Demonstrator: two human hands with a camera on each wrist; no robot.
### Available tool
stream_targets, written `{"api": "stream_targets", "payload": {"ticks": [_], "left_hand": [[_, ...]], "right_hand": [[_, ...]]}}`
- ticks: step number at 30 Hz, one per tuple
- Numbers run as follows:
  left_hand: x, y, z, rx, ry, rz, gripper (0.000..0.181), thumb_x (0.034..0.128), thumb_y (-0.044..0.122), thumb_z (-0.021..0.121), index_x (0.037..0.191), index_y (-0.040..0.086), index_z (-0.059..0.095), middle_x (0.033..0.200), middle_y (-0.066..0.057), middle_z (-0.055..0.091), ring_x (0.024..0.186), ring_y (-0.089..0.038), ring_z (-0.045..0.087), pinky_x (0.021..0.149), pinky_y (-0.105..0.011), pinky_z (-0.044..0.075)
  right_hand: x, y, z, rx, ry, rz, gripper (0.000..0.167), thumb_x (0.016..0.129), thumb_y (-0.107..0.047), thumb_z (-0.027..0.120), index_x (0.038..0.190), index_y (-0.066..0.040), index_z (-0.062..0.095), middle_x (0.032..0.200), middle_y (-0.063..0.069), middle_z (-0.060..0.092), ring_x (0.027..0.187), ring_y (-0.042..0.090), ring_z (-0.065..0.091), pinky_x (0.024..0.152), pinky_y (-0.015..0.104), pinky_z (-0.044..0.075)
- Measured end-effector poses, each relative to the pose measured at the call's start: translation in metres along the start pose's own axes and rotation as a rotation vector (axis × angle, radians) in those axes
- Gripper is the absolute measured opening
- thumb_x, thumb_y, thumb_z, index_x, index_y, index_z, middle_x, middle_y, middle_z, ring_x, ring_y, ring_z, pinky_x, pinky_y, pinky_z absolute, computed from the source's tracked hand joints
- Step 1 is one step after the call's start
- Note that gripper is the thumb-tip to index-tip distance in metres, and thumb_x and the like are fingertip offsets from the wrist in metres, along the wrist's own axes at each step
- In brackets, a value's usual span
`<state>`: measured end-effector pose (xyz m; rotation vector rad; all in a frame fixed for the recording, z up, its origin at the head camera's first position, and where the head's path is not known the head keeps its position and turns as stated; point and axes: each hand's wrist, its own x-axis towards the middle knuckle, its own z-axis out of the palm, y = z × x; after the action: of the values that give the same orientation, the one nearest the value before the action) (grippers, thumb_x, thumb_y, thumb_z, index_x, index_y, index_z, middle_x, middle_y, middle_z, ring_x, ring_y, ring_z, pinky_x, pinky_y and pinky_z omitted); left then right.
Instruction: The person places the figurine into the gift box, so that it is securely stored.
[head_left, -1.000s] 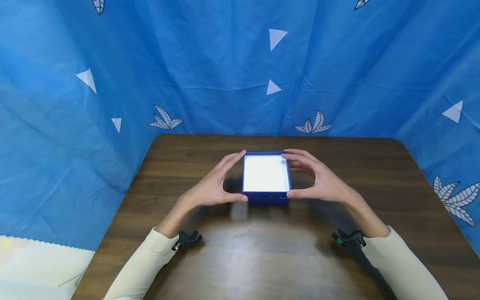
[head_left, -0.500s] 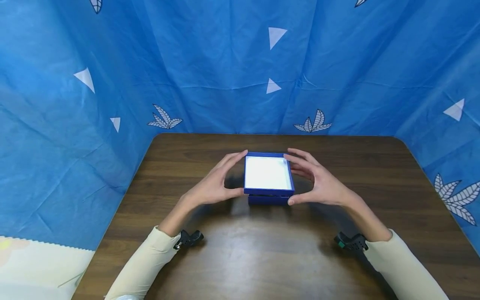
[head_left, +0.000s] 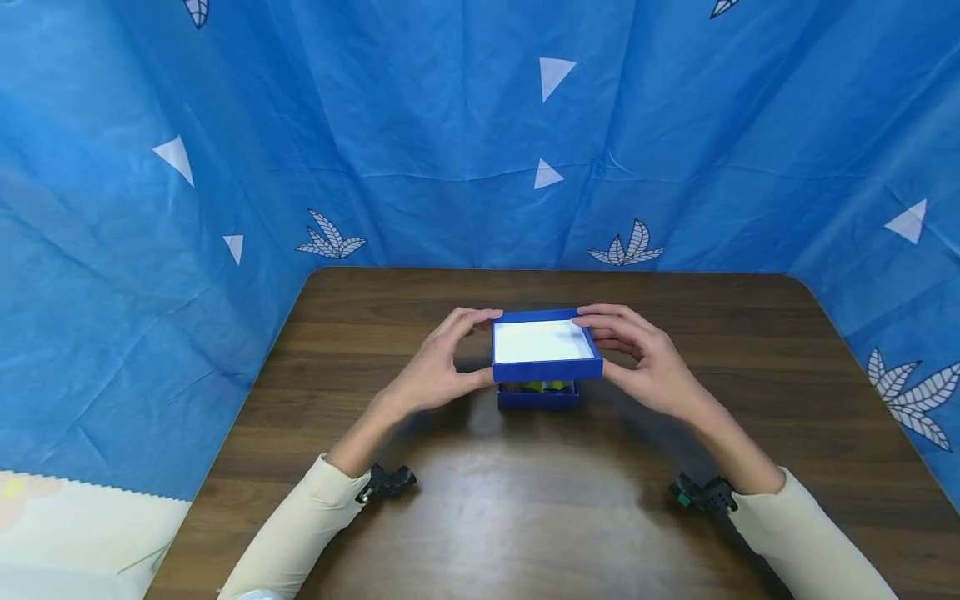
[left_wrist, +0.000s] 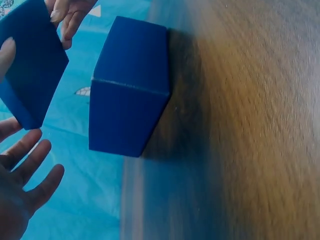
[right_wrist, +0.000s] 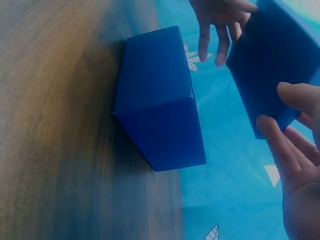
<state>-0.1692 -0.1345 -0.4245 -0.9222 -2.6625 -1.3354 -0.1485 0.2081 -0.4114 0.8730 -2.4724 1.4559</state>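
A square blue lid (head_left: 547, 369) with a white upper face is lifted above a blue box (head_left: 538, 402). My left hand (head_left: 431, 367) grips the lid's left side, thumb at the front and fingers at the back. On the opposite side my right hand (head_left: 656, 362) holds it likewise between thumb and fingers. Under the raised lid, yellow-green items (head_left: 551, 386) show inside the box; their kind is too small to tell. Both wrist views show the lid (left_wrist: 35, 65) tilted and apart from the box (right_wrist: 160, 100), which rests upright on the table.
A dark brown wooden table (head_left: 480, 517) bears the box. Behind and beside it hangs a blue curtain (head_left: 450, 125) with white triangles and leaf prints. A pale cloth (head_left: 82, 533) lies at the lower left. Wrist cameras (head_left: 386, 482) sit at both cuffs.
Both hands have raised the lid off the box and tilted it. A gap has opened below it, and the yellow-green items inside have come into sight.
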Motion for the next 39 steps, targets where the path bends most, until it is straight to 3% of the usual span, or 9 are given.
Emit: {"api": "stream_targets", "payload": {"ticks": [9,14,17,22,26,29,34,39], "left_hand": [[0.003,0.004,0.011,0.076,0.119,0.059,0.04,0.1006,0.03,0.078,0.139,0.024,0.066,0.126,0.002,0.066,0.119,-0.02,0.066,0.104,-0.052,0.057],[0.003,0.005,0.014,0.072,0.158,0.106,0.035,0.1034,0.031,0.074,0.136,0.021,0.069,0.131,0.004,0.067,0.122,-0.016,0.067,0.104,-0.044,0.058],[0.003,0.006,0.016,0.036,0.171,0.144,0.035,0.1043,0.027,0.074,0.138,0.019,0.068,0.131,0.002,0.071,0.121,-0.016,0.069,0.105,-0.041,0.058],[0.003,0.007,0.019,-0.075,0.152,0.19,0.06,0.1034,0.016,0.074,0.158,0.019,0.049,0.122,-0.005,0.075,0.108,-0.017,0.076,0.098,-0.041,0.062],[0.004,0.008,0.021,-0.152,0.115,0.207,0.083,0.1034,0.012,0.073,0.17,0.025,0.026,0.111,-0.006,0.074,0.097,-0.017,0.077,0.091,-0.039,0.065],[0.004,0.007,0.021,-0.168,0.103,0.215,0.088,0.103,0.012,0.073,0.172,0.026,0.021,0.107,-0.004,0.072,0.094,-0.015,0.077,0.09,-0.035,0.065],[0.002,0.006,0.019,-0.176,0.075,0.173,0.098,0.0978,0.014,0.081,0.173,0.031,0.02,0.105,-0.002,0.072,0.088,-0.012,0.077,0.089,-0.036,0.065],[0.001,0.007,0.016,-0.099,0.003,0.106,0.126,0.0842,0.027,0.095,0.174,0.036,0.008,0.102,0.001,0.068,0.084,-0.015,0.074,0.087,-0.043,0.063]], "right_hand": [[-0.004,0.003,0.002,-0.017,0.094,-0.053,0.052,0.091,0.006,0.081,0.138,-0.014,0.072,0.138,0.005,0.072,0.116,0.003,0.07,0.095,0.014,0.058],[-0.008,0.004,0.004,-0.06,0.15,-0.045,0.046,0.091,0.003,0.082,0.131,-0.016,0.076,0.125,-0.004,0.077,0.115,-0.001,0.071,0.101,0.014,0.055],[-0.01,0.005,0.006,-0.033,0.165,-0.031,0.043,0.092,0.003,0.081,0.131,-0.015,0.076,0.121,-0.006,0.078,0.11,0.001,0.073,0.1,0.016,0.057],[-0.011,0.007,0.008,0.002,0.217,-0.054,0.044,0.095,0.003,0.077,0.136,-0.011,0.071,0.114,-0.002,0.079,0.099,0.004,0.076,0.091,0.016,0.059],[-0.01,0.009,0.01,0.035,0.264,-0.081,0.062,0.094,0.01,0.074,0.151,-0.009,0.06,0.11,-0.003,0.079,0.094,0.003,0.075,0.087,0.015,0.059],[-0.01,0.01,0.011,0.058,0.263,-0.081,0.076,0.093,0.015,0.071,0.161,-0.011,0.049,0.109,-0.002,0.079,0.093,0.004,0.073,0.087,0.015,0.06],[-0.013,0.012,0.011,0.02,0.174,-0.051,0.094,0.089,0.011,0.078,0.169,-0.017,0.037,0.112,0.006,0.079,0.094,0.005,0.072,0.087,0.016,0.06],[-0.014,0.013,0.013,-0.087,0.051,0.0,0.129,0.074,-0.007,0.099,0.174,-0.026,0.019,0.114,0.002,0.077,0.095,0.007,0.07,0.088,0.026,0.061]]}}
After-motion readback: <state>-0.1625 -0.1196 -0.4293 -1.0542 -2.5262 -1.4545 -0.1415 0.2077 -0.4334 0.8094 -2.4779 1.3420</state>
